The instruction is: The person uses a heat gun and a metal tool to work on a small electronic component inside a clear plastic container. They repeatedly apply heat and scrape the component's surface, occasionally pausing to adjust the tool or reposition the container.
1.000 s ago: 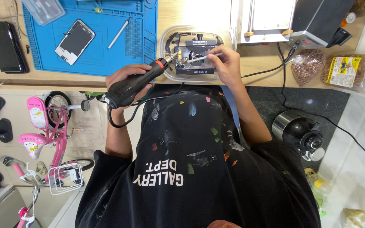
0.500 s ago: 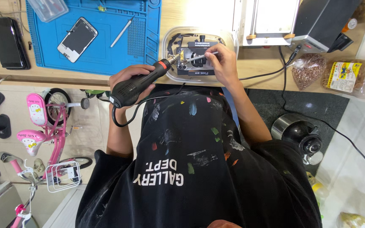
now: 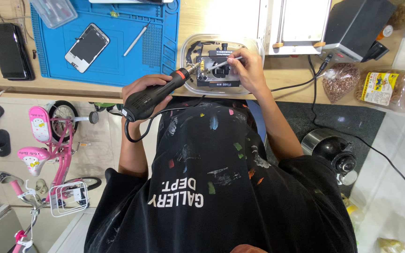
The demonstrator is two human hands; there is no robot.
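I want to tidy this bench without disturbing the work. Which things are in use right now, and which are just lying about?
In use:
left hand gripping the black hot-air tool
right hand holding tweezers
black clamp fixture in the clear tray

Lying about:
phone and metal stylus on the blue mat
black case
bag of seeds
red-lidded jar

Bright daylight; glare on the wooden bench (image 3: 226,18); sharp focus; edges bend.
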